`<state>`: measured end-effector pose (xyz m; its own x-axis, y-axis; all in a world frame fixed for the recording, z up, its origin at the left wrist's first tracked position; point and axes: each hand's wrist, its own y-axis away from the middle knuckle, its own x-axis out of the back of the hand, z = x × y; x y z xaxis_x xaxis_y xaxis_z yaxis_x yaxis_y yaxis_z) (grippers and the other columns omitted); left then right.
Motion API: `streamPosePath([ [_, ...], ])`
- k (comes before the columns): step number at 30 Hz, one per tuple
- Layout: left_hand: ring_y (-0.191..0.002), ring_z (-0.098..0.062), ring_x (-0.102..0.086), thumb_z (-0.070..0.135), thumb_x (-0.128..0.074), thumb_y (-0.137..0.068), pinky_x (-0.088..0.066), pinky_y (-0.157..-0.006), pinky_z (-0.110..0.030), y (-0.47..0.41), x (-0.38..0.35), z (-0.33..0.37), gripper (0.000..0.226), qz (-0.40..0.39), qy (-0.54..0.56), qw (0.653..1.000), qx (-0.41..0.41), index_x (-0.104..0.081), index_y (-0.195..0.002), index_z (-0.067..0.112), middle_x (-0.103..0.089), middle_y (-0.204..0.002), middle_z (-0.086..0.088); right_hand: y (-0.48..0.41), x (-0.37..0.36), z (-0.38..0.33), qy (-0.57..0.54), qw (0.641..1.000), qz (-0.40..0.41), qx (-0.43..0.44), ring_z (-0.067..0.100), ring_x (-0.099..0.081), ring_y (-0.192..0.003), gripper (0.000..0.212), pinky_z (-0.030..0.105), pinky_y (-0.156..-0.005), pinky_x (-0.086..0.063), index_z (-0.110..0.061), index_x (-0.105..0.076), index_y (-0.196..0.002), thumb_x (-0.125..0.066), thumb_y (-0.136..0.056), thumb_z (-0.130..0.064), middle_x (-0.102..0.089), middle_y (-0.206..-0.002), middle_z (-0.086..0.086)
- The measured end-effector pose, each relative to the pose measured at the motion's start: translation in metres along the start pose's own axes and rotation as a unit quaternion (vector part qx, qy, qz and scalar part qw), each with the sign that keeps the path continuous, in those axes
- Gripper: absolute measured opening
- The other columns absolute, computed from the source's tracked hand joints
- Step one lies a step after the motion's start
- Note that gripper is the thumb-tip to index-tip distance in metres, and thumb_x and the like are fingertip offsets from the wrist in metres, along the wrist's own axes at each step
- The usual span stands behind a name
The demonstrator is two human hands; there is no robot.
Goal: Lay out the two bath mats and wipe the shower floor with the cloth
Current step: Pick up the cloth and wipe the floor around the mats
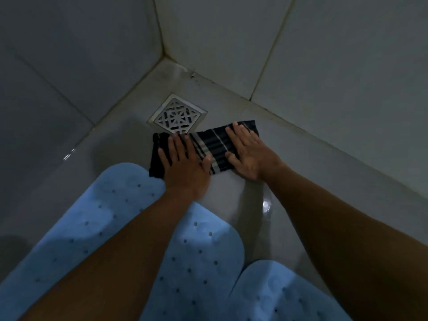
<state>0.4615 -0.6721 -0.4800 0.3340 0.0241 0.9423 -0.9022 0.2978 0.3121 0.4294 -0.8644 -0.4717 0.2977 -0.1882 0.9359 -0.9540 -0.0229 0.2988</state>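
Note:
A dark cloth with pale stripes lies flat on the grey shower floor, just in front of the drain. My left hand presses on its left part with straight fingers. My right hand presses flat on its right part. A light blue bath mat with small holes lies on the floor under my left forearm, its far end touching the cloth. A second light blue mat lies at the bottom right, beside the first.
A square metal drain grate sits in the floor near the corner. Tiled walls meet at that corner and close off the far and left sides. Wet glints show on the floor.

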Motion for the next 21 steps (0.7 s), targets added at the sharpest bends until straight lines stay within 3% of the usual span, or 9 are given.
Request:
streamPosePath([
  [8, -0.146, -0.03, 0.03, 0.058, -0.007, -0.101, 0.016, -0.118, -0.055, 0.017, -0.002, 0.048, 0.076, -0.04, 0.072, 0.987, 0.137, 0.021, -0.154, 0.011, 0.029, -0.159, -0.015, -0.008, 0.02, 0.03, 0.025, 0.994, -0.064, 0.084, 0.019, 0.013, -0.152, 0.07, 0.035, -0.123, 0.007, -0.016, 0.01, -0.158, -0.02, -0.105, -0.049, 0.016, -0.165, 0.008],
  [16, -0.144, -0.027, 0.034, 0.062, -0.007, -0.099, 0.022, -0.116, -0.051, 0.012, 0.007, 0.042, 0.078, -0.1, 0.104, 0.981, 0.132, 0.027, -0.151, 0.015, 0.035, -0.157, -0.013, -0.012, 0.017, 0.026, 0.046, 0.994, -0.068, 0.069, 0.022, 0.016, -0.152, 0.075, 0.038, -0.122, 0.009, -0.015, 0.014, -0.157, -0.009, -0.096, -0.052, 0.019, -0.164, 0.01],
  [21, -0.142, -0.027, 0.039, 0.061, -0.007, -0.099, 0.024, -0.114, -0.053, 0.006, 0.018, 0.041, 0.078, -0.151, 0.115, 0.974, 0.124, 0.032, -0.149, 0.015, 0.042, -0.153, -0.014, -0.013, 0.021, 0.022, 0.022, 0.996, -0.068, 0.053, 0.021, 0.013, -0.152, 0.081, 0.036, -0.122, 0.009, -0.019, 0.009, -0.159, -0.016, -0.092, -0.057, 0.016, -0.165, 0.007],
])
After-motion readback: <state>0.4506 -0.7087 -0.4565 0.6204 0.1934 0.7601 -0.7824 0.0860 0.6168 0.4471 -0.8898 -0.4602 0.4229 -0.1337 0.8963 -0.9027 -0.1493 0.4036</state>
